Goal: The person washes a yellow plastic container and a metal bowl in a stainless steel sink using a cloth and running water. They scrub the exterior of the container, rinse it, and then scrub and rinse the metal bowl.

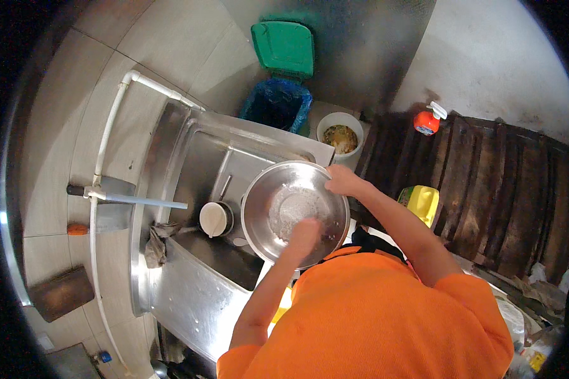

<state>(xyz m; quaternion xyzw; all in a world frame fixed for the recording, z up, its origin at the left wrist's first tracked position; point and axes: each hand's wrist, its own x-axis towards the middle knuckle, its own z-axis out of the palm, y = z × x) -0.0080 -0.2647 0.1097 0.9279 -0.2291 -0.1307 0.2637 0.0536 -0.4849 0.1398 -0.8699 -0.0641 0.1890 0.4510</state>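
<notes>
A wide stainless steel bowl (pixel 263 205) is tilted over the near right edge of the sink, with whitish suds or wet specks on its inner bottom. My right hand (pixel 343 181) is closed on the bowl's far right rim. Inside the bowl, my left hand (pixel 305 236) is at the lower part of the wall; motion smears its fingers, and anything in them cannot be made out. Just left of the bowl, a small round pot or cup with a cream-coloured inside (pixel 214 219) stands in the metal sink (pixel 196 151).
A white pipe tap (pixel 147 203) reaches over the sink, and a grey rag (pixel 156 245) hangs on its edge. Behind are a blue-lined bin (pixel 259 104) with a green lid (pixel 284 47) and a white bucket (pixel 358 120). An orange spray bottle (pixel 427 122) and yellow container (pixel 424 202) are right.
</notes>
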